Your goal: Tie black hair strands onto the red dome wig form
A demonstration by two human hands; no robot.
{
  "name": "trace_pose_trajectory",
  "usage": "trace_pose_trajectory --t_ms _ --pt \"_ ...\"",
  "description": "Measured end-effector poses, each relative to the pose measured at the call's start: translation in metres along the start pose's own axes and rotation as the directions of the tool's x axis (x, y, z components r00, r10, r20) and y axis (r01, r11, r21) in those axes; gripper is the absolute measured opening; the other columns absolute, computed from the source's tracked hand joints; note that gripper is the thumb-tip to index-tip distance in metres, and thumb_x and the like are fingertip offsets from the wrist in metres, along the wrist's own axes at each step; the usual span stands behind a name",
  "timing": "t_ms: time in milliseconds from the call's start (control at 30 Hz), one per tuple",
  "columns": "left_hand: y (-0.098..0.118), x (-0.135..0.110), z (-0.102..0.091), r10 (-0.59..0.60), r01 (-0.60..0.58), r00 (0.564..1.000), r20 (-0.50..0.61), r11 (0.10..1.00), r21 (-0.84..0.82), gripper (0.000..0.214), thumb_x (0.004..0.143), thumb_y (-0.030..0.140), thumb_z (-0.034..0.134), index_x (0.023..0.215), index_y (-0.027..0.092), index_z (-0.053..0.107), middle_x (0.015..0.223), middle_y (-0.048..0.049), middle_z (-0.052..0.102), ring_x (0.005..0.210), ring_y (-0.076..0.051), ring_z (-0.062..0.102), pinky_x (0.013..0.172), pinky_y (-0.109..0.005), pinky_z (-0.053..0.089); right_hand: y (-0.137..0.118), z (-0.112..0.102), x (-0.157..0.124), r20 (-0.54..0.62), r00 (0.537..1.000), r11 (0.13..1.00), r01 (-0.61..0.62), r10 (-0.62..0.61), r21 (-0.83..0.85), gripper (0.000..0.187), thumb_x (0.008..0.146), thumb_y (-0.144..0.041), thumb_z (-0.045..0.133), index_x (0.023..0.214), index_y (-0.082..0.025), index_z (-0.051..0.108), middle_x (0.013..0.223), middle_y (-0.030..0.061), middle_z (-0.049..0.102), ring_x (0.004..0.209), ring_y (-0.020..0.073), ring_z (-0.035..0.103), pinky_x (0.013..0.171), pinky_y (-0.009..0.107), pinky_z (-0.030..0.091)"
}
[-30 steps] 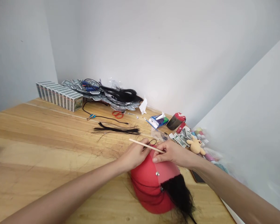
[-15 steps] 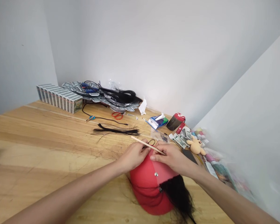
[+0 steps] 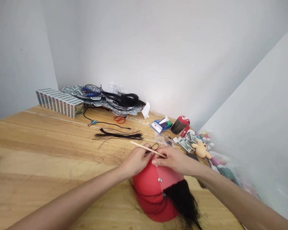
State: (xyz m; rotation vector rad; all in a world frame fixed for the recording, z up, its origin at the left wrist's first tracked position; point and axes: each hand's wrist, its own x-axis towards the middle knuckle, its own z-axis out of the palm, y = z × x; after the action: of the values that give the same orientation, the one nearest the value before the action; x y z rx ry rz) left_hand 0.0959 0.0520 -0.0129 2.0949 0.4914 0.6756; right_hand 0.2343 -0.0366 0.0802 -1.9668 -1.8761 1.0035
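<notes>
Fingers [image 3: 147, 152] of left hand [image 3: 136, 161] clamped on wooden stick [image 3: 140, 145]; right hand [image 3: 174, 161] fingers together against red cap [image 3: 150, 188] with black hair [image 3: 184, 201]; loose hair strands [image 3: 118, 136], scissors [image 3: 120, 119] farther along bench [image 3: 38, 143].

Head-worn view, facing forward, tilted down

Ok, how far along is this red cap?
Done: black hair already hangs from the red cap. In hand: the left hand and right hand work a wooden stick and dark loop at the crown. Left: a loose bundle of black strands lies on the table.
</notes>
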Motion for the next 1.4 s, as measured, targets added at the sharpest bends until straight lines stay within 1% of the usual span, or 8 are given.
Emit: trace_pose_trajectory --t_ms 167,400,600,733,933,1133,1400 --pt "-0.001 0.001 0.001 -0.008 0.008 1.0 0.006 1.0 0.006 0.013 0.098 0.026 0.059 0.097 0.014 0.065 0.09 -0.0021 0.067 0.081 -0.017 0.067 0.076 -0.036 0.056 0.002 0.002 0.002 0.0 1.0 1.0 0.01 -0.01 -0.004 0.029 0.083 -0.044 0.057 0.068 -0.019 0.055 0.069 -0.0016 0.048 0.065 0.015 0.044 0.061 0.027 0.036" --pt "-0.002 0.001 0.002 -0.013 0.013 1.0 0.01 1.0 0.015 0.014 0.098 0.027 0.059 0.099 0.014 0.065 0.092 -0.0028 0.068 0.082 -0.017 0.067 0.076 -0.036 0.057 0.0 0.001 0.001 0.005 1.0 1.0 0.014 -0.014 -0.022 0.033 0.083 -0.048 0.057 0.067 -0.019 0.054 0.069 -0.0018 0.046 0.064 0.0148 0.044 0.06 0.027 0.035" --pt "-0.003 0.001 0.002 -0.005 0.005 1.0 0.008 1.0 0.012 0.015 0.099 0.028 0.059 0.099 0.014 0.065 0.094 -0.0031 0.068 0.083 -0.018 0.067 0.076 -0.036 0.057 -0.001 0.001 0.001 -0.009 1.0 0.999 0.021 -0.022 -0.042 0.029 0.084 -0.042 0.057 0.067 -0.019 0.052 0.073 -0.0011 0.047 0.066 0.0148 0.045 0.06 0.026 0.036" --pt "-0.005 0.001 0.003 -0.003 0.003 1.0 0.008 1.0 0.01 0.015 0.098 0.028 0.059 0.1 0.014 0.065 0.095 -0.0034 0.068 0.083 -0.018 0.067 0.076 -0.036 0.057 0.001 0.003 0.003 -0.011 0.999 0.998 0.03 -0.03 -0.048 0.028 0.086 -0.038 0.056 0.065 -0.019 0.051 0.072 -0.0017 0.046 0.064 0.0144 0.045 0.059 0.026 0.036" --pt "-0.006 0.002 0.004 0.002 -0.002 1.0 0.007 1.0 0.006 0.016 0.098 0.029 0.059 0.101 0.014 0.065 0.095 -0.0036 0.068 0.083 -0.018 0.067 0.076 -0.036 0.057 0.005 0.005 0.004 -0.041 0.998 0.997 0.046 -0.048 -0.063 0.024 0.087 -0.033 0.057 0.069 -0.018 0.056 0.081 0.0018 0.053 0.076 0.0179 0.053 0.07 0.029 0.042" --pt "-0.007 0.003 0.005 0.01 -0.01 1.0 0.004 1.0 0.006 0.016 0.098 0.029 0.06 0.101 0.014 0.065 0.096 -0.0038 0.068 0.084 -0.018 0.067 0.077 -0.036 0.057 0.008 0.006 0.004 -0.062 0.997 0.996 0.034 -0.039 -0.088 0.019 0.088 -0.026 0.061 0.071 -0.018 0.058 0.082 0.0017 0.055 0.08 0.0188 0.057 0.074 0.03 0.044" --pt "-0.009 0.002 0.005 0.029 -0.029 0.999 -0.017 1.0 -0.006 0.017 0.098 0.03 0.059 0.098 0.014 0.065 0.092 -0.0026 0.067 0.079 -0.016 0.066 0.073 -0.035 0.056 0.012 0.009 0.005 -0.109 0.993 0.991 0.023 -0.037 -0.129 0.016 0.086 -0.024 0.066 0.072 -0.018 0.061 0.086 0.0025 0.057 0.084 0.0199 0.059 0.076 0.03 0.045"
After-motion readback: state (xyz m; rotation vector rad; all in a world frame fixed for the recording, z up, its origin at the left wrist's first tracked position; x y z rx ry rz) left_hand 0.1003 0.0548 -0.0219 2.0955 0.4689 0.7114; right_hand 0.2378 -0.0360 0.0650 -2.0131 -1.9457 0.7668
